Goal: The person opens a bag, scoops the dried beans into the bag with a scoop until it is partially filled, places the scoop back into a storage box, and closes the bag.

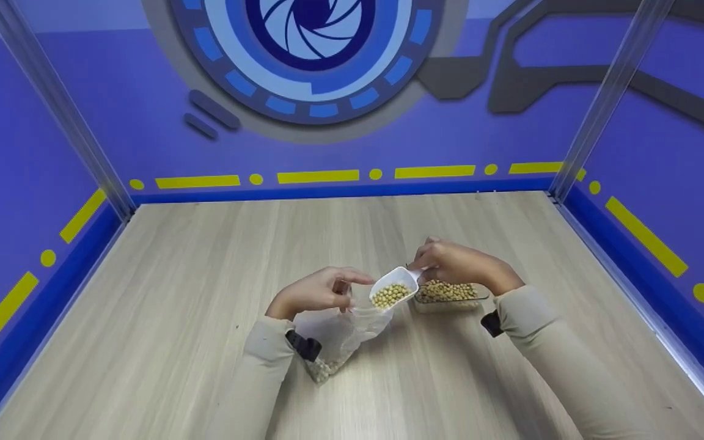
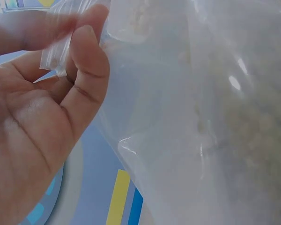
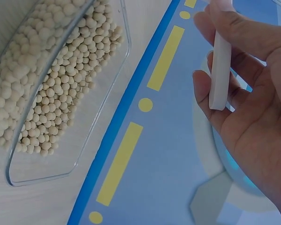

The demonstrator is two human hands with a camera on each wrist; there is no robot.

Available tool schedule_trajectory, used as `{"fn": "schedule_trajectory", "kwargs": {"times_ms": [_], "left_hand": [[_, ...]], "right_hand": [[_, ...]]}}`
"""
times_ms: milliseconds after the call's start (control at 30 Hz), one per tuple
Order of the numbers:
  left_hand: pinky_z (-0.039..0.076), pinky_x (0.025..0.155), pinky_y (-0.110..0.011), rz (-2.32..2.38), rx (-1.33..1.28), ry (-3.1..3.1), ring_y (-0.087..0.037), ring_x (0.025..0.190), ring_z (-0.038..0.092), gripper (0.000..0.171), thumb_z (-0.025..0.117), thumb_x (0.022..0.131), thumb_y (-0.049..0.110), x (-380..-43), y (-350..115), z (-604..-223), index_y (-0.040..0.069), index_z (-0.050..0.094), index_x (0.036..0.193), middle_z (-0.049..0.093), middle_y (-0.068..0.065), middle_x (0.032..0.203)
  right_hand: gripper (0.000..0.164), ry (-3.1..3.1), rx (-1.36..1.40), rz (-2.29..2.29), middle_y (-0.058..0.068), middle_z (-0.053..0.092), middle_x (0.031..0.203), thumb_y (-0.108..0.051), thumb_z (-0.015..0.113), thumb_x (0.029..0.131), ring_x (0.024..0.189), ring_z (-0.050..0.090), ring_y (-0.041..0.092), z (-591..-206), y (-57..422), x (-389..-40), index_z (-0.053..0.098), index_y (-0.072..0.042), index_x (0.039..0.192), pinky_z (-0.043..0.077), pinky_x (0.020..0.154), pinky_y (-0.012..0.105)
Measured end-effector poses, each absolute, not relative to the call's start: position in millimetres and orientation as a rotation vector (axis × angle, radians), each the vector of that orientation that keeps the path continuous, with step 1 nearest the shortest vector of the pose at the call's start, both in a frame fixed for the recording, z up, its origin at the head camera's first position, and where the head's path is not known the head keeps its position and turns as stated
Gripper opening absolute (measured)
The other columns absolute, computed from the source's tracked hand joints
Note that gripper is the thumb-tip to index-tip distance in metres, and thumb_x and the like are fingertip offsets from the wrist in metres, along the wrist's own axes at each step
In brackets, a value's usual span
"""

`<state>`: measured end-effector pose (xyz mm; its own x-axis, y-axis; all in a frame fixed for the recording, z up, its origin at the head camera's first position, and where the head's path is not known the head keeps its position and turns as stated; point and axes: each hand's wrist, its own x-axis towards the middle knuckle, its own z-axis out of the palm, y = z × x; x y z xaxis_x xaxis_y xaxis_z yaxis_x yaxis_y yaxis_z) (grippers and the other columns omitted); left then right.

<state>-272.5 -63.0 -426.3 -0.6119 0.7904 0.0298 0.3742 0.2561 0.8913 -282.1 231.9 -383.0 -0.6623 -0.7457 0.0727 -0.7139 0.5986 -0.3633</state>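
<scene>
Blue walls (image 1: 113, 91) edge our table (image 1: 205, 256); our right hand (image 1: 459, 261), curled round a white scoop (image 1: 399, 276) of beans (image 1: 390, 296), partly hides a box (image 1: 447, 306); our left hand (image 1: 318, 290) pinches a cloudy bag (image 1: 330, 330)

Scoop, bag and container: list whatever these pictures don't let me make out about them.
Head view: the far rim of the container, mostly behind the right hand.
Head view: part of the bag, behind the left sleeve and black wrist strap.
Left wrist view: the bag's contents, blurred behind cloudy plastic.
Right wrist view: the bowl of the scoop, cut off by the top edge; part of the container, cut off by the left and top edges.
</scene>
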Motion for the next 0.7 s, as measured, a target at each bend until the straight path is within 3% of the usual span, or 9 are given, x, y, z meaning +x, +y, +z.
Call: {"fn": "schedule_trajectory", "kwargs": {"times_ms": [533, 700], "left_hand": [[0.042, 0.059, -0.018, 1.340, 1.083, 2.103, -0.005, 0.064, 0.050, 0.051, 0.052, 0.083, -0.009, -273.1, -63.5, -428.6, -0.006, 0.052, 0.133, 0.051, -0.023, 0.135], [0.045, 0.061, -0.020, 1.329, 1.050, 2.122, -0.004, 0.062, 0.046, 0.051, 0.053, 0.083, -0.008, -272.6, -63.9, -428.8, -0.002, 0.054, 0.133, 0.055, -0.017, 0.132]], "right_hand": [[0.031, 2.745, -1.279, -0.528, 0.006, 0.073, 0.093, -0.007, 0.075, 0.078, 0.084, 0.051, 0.017, -381.1, 231.6, -282.6, 0.074, -0.005, 0.108, 0.045, 0.078, 0.032], [0.030, 2.743, -1.284, -0.527, 0.007, 0.072, 0.093, -0.005, 0.075, 0.078, 0.086, 0.053, 0.018, -380.8, 231.2, -281.8, 0.074, -0.004, 0.108, 0.047, 0.079, 0.034]]}}
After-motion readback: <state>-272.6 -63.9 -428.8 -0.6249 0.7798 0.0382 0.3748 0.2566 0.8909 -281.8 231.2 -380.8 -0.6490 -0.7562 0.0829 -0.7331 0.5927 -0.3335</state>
